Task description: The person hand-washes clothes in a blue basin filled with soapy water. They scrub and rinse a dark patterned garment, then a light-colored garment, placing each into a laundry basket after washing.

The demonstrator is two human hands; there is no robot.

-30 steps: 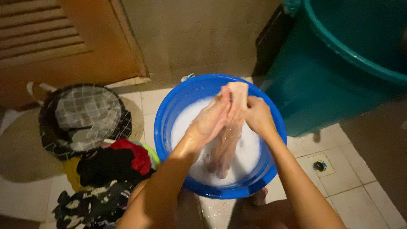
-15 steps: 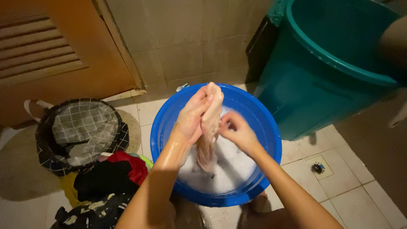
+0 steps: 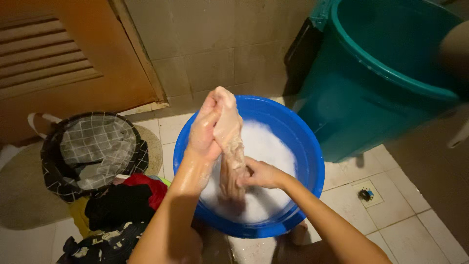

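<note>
A round blue basin [image 3: 303,146] full of white suds stands on the tiled floor. My left hand [image 3: 204,129] grips the top of a pale wet cloth [image 3: 228,132] and lifts it above the basin's far left rim. Lower down, my right hand [image 3: 260,174] is closed round the same cloth just over the foam. The cloth's bottom end hangs into the suds.
A large teal tub [image 3: 371,83] stands at the right against the tiled wall. A checked laundry bag [image 3: 93,149] and a heap of dark and red clothes [image 3: 124,200] lie at the left. An orange louvred door [image 3: 63,63] is behind them. A floor drain [image 3: 367,193] sits at the right.
My left hand has lifted the cloth's top higher and to the left. My right hand has slid down the cloth toward the suds.
</note>
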